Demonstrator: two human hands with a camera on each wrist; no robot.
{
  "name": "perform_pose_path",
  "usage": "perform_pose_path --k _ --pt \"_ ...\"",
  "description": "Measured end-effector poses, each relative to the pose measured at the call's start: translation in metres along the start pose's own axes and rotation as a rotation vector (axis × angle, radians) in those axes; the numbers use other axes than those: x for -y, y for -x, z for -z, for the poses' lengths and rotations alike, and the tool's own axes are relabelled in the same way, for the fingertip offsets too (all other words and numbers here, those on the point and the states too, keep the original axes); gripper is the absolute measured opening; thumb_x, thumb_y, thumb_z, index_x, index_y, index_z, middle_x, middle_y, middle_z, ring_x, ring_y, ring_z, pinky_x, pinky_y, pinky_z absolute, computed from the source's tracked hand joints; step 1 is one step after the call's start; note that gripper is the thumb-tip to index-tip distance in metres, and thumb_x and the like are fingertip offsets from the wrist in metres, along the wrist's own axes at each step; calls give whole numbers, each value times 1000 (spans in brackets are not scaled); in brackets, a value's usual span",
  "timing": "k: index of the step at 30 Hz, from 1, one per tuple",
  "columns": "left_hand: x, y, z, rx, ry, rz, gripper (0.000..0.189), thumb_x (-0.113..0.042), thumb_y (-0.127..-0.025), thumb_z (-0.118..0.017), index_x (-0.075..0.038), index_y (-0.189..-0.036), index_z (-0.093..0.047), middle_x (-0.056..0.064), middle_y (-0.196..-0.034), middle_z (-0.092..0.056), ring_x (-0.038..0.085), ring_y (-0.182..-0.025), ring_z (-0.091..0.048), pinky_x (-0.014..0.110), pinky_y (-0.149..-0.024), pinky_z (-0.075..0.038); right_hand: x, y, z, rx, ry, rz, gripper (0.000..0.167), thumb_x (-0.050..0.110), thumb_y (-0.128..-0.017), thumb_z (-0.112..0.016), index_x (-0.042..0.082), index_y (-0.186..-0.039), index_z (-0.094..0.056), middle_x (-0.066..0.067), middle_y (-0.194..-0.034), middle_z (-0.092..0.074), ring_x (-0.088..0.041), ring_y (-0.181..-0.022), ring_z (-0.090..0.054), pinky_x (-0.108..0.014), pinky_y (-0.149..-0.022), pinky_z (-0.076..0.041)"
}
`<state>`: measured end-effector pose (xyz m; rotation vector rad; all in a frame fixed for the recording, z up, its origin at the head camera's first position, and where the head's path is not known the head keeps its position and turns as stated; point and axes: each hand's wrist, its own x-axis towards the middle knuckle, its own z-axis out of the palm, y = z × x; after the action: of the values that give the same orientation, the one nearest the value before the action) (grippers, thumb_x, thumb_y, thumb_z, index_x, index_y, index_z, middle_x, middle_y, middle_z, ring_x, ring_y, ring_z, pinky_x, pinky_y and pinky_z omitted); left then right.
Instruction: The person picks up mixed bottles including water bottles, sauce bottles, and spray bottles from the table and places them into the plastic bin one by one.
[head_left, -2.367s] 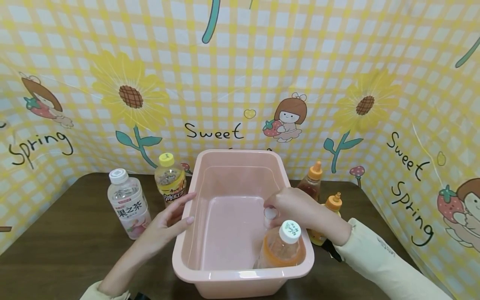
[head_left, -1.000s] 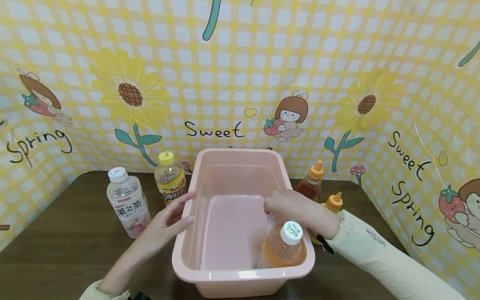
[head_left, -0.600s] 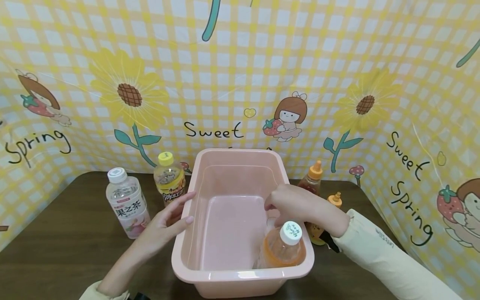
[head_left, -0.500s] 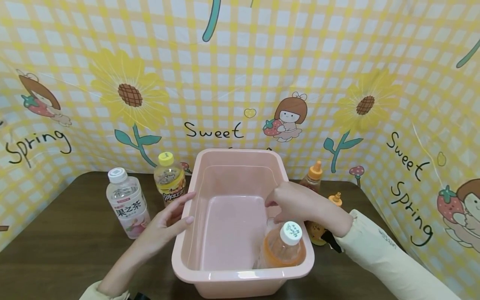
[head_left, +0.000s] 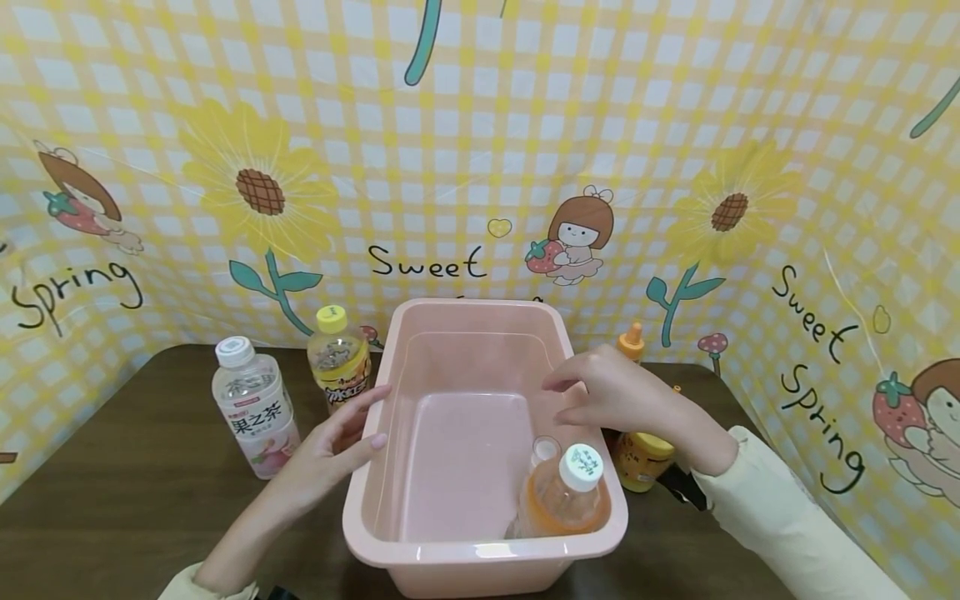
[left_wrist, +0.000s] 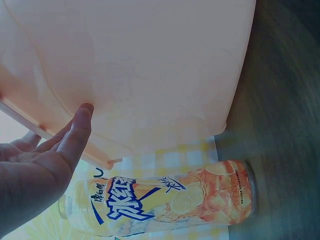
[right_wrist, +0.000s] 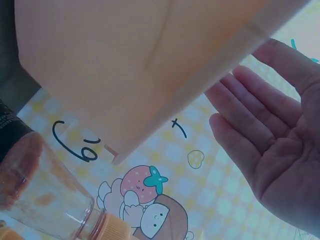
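Observation:
A pink plastic tub [head_left: 480,550] stands in the middle of the table. My left hand [head_left: 333,450] rests at its left rim, thumb and a fingertip on the edge; in the left wrist view another finger touches the outer wall. Inside, at the near right corner, a clear bottle [head_left: 566,504] with an orange band and white cap stands upright. A second, smaller white-topped clear container [head_left: 545,451] stands just behind it. Above the right rim hovers my right hand [head_left: 607,387], empty, fingers apart from the thumb. The right wrist view shows its fingers [right_wrist: 245,112] loosely extended beside the rim.
Left of the tub are a peach fruit-tea bottle [head_left: 255,408] and a yellow-capped iced-tea bottle [head_left: 339,354]. On the right, an orange-nozzled squeeze bottle [head_left: 632,340] and a yellow-labelled one [head_left: 643,458] are partly hidden by my right arm. A checked cloth [head_left: 465,167] hangs behind.
My right hand has let go of the smaller white-topped container, opened, and moved up and right over the rim. The container stays in the tub. My left hand has not moved.

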<state>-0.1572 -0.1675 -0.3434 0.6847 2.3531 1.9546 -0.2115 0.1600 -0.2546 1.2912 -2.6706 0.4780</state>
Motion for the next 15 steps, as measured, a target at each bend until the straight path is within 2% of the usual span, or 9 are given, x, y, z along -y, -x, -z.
perform_pose_path --k 3,7,11,15 --pt "0 0 0 -2 -2 4 51 -5 -92 -49 -1 -139 -30 34 -127 -41 9 -106 -54 26 -78 -50 -1 3 2 -36 -13 11 24 12 -70 -76 4 -92 -71 -3 -84 -69 -5 -58 -54 -20 -55 -47" --pt "0 0 0 -4 1 7 51 -6 -92 -50 -1 -139 -29 33 -128 -41 8 -106 -53 26 -79 -50 -3 8 4 -61 -82 -31 27 10 -71 -76 2 -96 -70 -4 -84 -69 -1 -50 -43 -18 -48 -42" --pt "-1 0 0 -3 3 6 51 -6 -93 -49 -1 -139 -29 33 -128 -41 7 -107 -53 26 -79 -50 -5 12 5 -107 -146 -55 29 10 -71 -77 1 -97 -69 -6 -81 -69 0 -51 -46 -19 -48 -44" --pt "0 0 0 -1 3 5 51 -6 -93 -49 -1 -139 -29 33 -127 -41 7 -106 -53 26 -79 -50 -9 16 5 -163 -177 -50 29 12 -71 -78 0 -96 -70 -8 -84 -69 -4 -59 -56 -20 -54 -49"
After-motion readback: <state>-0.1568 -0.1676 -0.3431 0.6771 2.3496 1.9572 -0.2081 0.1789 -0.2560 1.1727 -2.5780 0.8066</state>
